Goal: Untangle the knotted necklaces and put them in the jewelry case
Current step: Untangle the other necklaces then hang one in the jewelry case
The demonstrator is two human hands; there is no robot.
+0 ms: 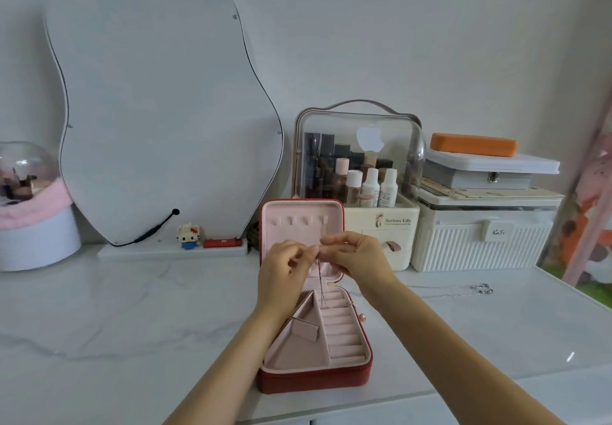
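Left hand [287,267] and right hand [356,252], fingertips nearly touching, each pinch the top of a thin chain [320,284]. The chain hangs straight down from the fingers into the open red case [314,380] beneath the hands. A second necklace [477,289] lies on the countertop [132,308], well right of the right hand.

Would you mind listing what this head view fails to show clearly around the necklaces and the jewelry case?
- Held necklace: too thin to tell whether knots remain, or whether it is one chain or two twisted together.
- Where the left hand and right hand pinch it: hidden by fingers.
- Jewelry case: left compartments partly covered by the left forearm.
- Second necklace on the counter: pendant too small to identify.
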